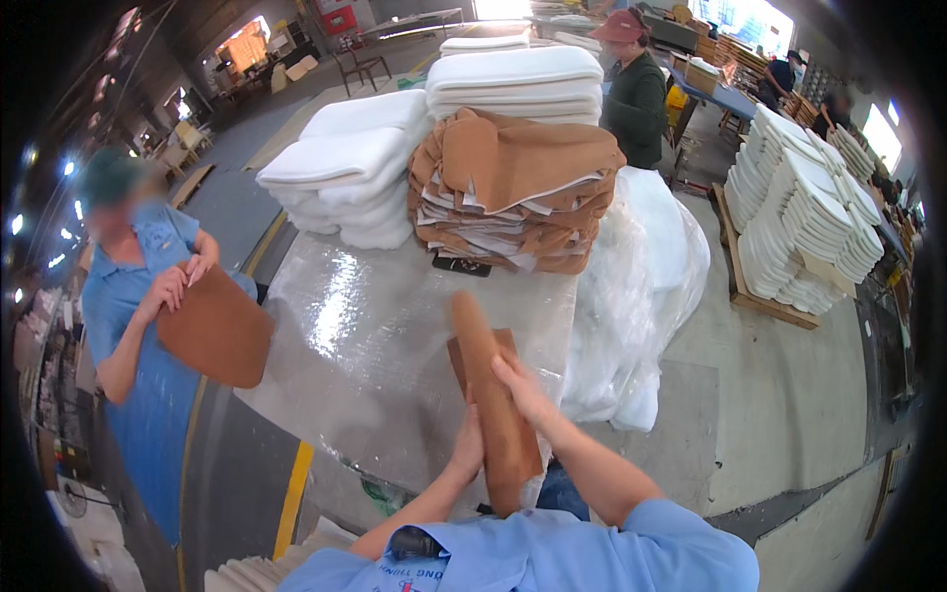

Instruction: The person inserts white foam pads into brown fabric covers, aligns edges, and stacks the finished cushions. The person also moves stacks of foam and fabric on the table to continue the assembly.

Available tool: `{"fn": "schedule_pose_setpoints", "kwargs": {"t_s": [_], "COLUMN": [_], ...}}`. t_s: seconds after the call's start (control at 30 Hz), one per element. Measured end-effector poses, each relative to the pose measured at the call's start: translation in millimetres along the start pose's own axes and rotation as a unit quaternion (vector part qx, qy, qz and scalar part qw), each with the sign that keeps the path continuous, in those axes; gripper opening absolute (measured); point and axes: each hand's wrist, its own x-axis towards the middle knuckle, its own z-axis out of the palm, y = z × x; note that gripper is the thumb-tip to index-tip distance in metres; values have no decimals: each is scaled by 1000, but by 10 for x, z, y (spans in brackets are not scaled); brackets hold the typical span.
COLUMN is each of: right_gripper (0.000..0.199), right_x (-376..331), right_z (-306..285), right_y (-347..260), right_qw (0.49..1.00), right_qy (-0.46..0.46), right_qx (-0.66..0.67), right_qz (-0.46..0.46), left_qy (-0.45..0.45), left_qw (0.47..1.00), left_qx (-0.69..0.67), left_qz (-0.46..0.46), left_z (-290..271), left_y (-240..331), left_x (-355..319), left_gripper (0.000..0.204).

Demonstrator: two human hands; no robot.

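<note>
In front of me, a brown cushion cover (493,395) stands on edge, bent lengthwise with a long rounded fold along its top. It leans over the near end of the plastic-covered table (335,375). My left hand (468,442) grips its left side, the fingers partly hidden behind the cover. My right hand (518,383) presses its right side, slightly blurred, and closes around the edge. Whether a pad lies inside I cannot tell. Beyond it rises a tall stack of brown covers (523,163) with white undersides, and a dark flat object (461,266) lies at its foot.
White foam pads (345,138) are piled at the table's back. Clear plastic wrapping (641,296) bulges along its right side. At left, a co-worker holds a brown cushion (219,326) beside a blue surface (148,444). Another person (636,89) stands behind. More pads (799,207) fill a pallet.
</note>
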Motion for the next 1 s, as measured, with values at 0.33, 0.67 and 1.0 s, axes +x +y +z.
{"fn": "schedule_pose_setpoints", "kwargs": {"t_s": [0.33,0.67,1.0], "right_gripper": [65,63,53], "right_x": [-280,-11,-272], "right_z": [-886,-984,113], "right_y": [-1082,-900,241], "right_qw": [995,965,982], "right_qy": [27,-60,71], "right_qx": [-70,249,176], "right_qz": [67,-51,-16], "left_qy": [-38,-132,111], "left_qw": [987,989,901], "left_qx": [155,-52,396], "left_qz": [-5,-38,135], "left_z": [-113,-323,51], "left_y": [68,652,665], "left_x": [-192,17,-65], "left_gripper": [60,57,54]}}
